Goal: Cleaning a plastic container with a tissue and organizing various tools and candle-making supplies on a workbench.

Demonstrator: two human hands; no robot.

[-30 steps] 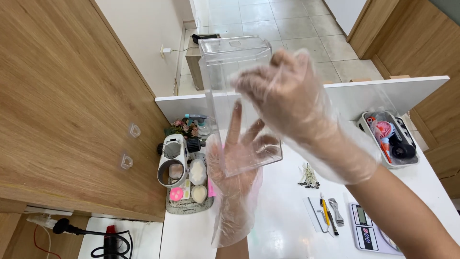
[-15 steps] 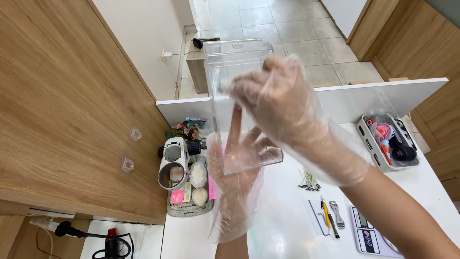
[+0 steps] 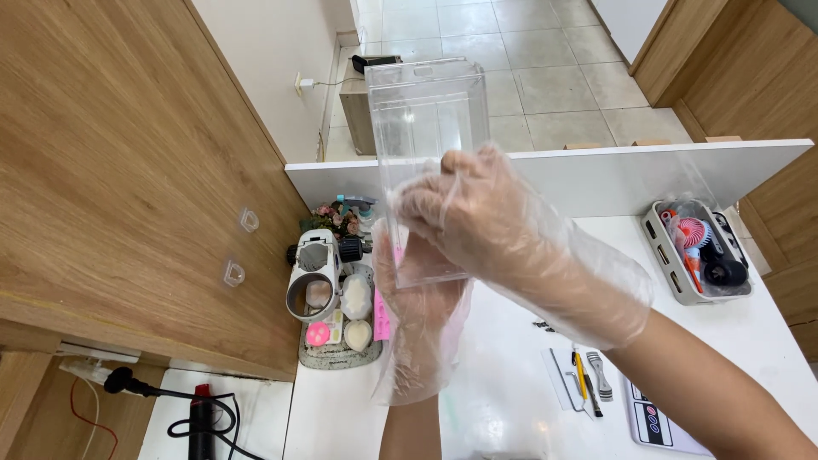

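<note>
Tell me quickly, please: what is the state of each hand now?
Left hand: open, fingers up inside a loose clear plastic glove, holding nothing.
Right hand: gloved too, closed; grip is on the left glove's finger end.

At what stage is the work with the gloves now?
Done: thin clear gloves cover both hands. In hand: the right hand lies over the left hand, apparently settling its glove, in front of a clear bin. Left: the glove's cuff hangs loose at the wrist; the tools lie untouched.
</note>
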